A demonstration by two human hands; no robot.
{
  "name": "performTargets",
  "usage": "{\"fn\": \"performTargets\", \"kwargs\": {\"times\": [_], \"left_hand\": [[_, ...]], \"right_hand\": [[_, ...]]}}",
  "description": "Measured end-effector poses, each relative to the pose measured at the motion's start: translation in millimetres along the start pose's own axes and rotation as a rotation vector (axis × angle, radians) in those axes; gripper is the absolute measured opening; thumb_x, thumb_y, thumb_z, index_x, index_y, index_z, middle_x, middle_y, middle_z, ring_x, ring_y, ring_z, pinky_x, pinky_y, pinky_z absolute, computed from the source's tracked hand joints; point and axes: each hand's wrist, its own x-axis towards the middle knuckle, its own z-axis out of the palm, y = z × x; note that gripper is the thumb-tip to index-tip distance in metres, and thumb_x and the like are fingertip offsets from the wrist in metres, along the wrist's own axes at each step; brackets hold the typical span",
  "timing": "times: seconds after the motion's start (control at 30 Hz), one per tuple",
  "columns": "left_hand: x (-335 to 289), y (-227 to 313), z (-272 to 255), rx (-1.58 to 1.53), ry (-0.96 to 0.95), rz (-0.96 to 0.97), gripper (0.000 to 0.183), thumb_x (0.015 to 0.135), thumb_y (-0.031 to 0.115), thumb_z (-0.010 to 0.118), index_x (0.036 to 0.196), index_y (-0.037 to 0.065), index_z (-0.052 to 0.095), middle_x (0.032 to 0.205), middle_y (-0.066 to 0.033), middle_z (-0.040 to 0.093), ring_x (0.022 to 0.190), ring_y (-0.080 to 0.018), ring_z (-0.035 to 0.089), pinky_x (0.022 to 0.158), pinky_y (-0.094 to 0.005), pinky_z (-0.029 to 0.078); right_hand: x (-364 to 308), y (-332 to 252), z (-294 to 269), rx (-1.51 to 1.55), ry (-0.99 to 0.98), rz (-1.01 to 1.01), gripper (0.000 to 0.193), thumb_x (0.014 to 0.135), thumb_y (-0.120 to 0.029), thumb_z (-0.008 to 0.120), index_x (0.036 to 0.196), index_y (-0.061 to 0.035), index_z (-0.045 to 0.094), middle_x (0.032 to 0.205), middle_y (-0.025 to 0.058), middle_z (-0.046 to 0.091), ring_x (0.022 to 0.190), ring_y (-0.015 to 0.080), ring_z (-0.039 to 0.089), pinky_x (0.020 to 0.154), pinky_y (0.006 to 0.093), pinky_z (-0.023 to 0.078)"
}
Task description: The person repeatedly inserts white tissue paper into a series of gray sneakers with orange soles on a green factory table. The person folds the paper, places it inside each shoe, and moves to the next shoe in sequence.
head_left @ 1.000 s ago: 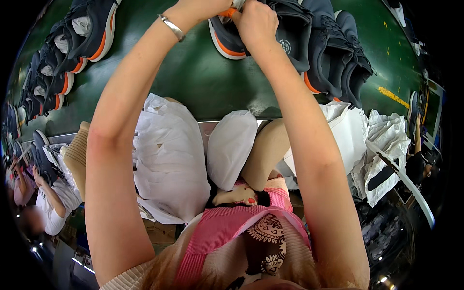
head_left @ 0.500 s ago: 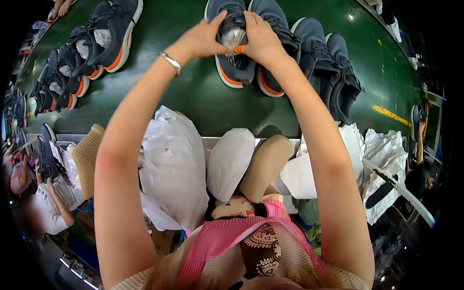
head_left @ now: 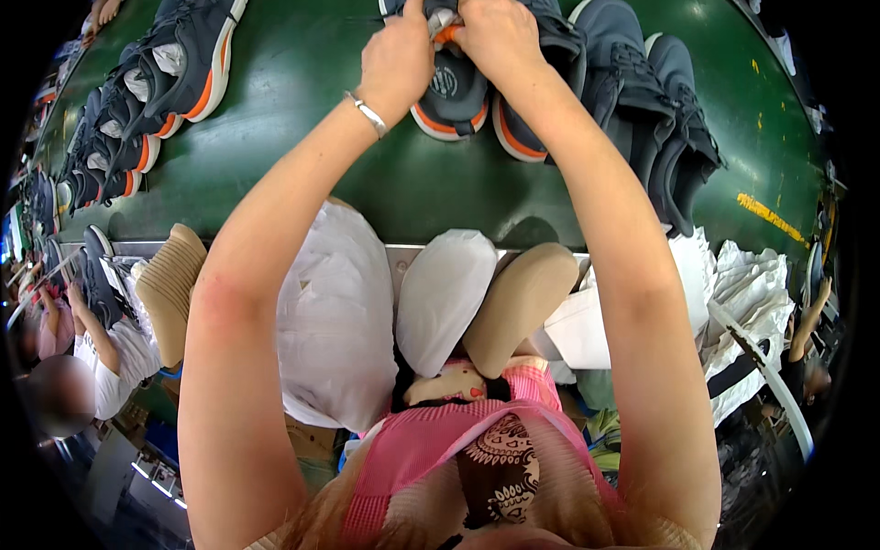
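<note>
Toward twelve o'clock, left hand (head_left: 400, 57) and right hand (head_left: 500, 38) curl over a shoe (head_left: 454, 90) — whether gripping its wadding (head_left: 442, 17), I cannot tell — rough pressing could tear that.

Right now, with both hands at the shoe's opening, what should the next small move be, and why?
Probably ease the crumpled paper a little further toward the toe of the dark shoe: it shows near the front of the opening, between the left hand and right hand, while the insole behind it lies uncovered.
</note>
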Motion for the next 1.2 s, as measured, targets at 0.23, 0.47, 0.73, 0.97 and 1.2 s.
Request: {"fn": "performTargets", "kwargs": {"times": [0.23, 0.47, 0.73, 0.97, 1.2], "left_hand": [[16, 34, -37, -0.039, 0.243, 0.098, 0.082, 0.076, 0.032, 0.071, 0.138, -0.001, 0.027, 0.081, -0.0231, 0.065, 0.075, -0.0397, 0.064, 0.066, -0.0477, 0.052], [-2, 33, -70, 0.146, 0.214, -0.029, 0.072, 0.074, 0.021, 0.068, 0.133, -0.002, 0.033, 0.094, -0.0243, 0.062, 0.080, -0.0397, 0.064, 0.070, -0.0454, 0.053], [-116, 110, -32, -0.198, -0.317, 0.611, 0.025, 0.090, 0.020, 0.050, 0.102, 0.002, 0.062, 0.097, -0.0175, 0.064, 0.086, -0.0339, 0.061, 0.075, -0.0402, 0.049], [-181, 129, 18, -1.004, -1.471, -0.309, 0.036, 0.095, 0.032, 0.051, 0.110, 0.000, 0.061, 0.107, -0.0065, 0.062, 0.098, -0.0144, 0.058, 0.085, -0.0299, 0.046], [-200, 142, 11, -1.315, -1.346, -0.593, 0.020, 0.090, 0.012, 0.055, 0.103, -0.002, 0.062, 0.101, -0.0074, 0.063, 0.090, -0.0134, 0.060, 0.082, -0.0284, 0.048]], "right_hand": [[10, 4, -48, 0.046, -0.071, -0.099, 0.058, 0.066, -0.013, 0.069, 0.117, 0.0042, 0.048, 0.102, 0.0237, 0.059, 0.090, 0.0378, 0.061, 0.076, 0.0425, 0.051], [-90, -43, -111, 0.175, 0.104, -0.127, 0.038, 0.075, -0.016, 0.067, 0.106, 0.0019, 0.056, 0.105, 0.0203, 0.059, 0.098, 0.0340, 0.058, 0.084, 0.0407, 0.047], [-328, -42, -131, 0.315, -0.419, 0.653, 0.031, 0.075, -0.020, 0.070, 0.100, -0.0071, 0.059, 0.094, 0.0126, 0.061, 0.091, 0.0314, 0.058, 0.078, 0.0410, 0.048], [-320, -64, -171, 0.402, -0.142, 0.578, 0.035, 0.070, -0.020, 0.073, 0.098, -0.0068, 0.057, 0.095, 0.0107, 0.055, 0.096, 0.0295, 0.052, 0.082, 0.0391, 0.046], [-318, -75, -186, 0.207, -0.052, 0.508, 0.041, 0.062, -0.025, 0.079, 0.091, -0.0053, 0.056, 0.087, 0.0111, 0.053, 0.086, 0.0275, 0.053, 0.074, 0.0365, 0.047]]}}
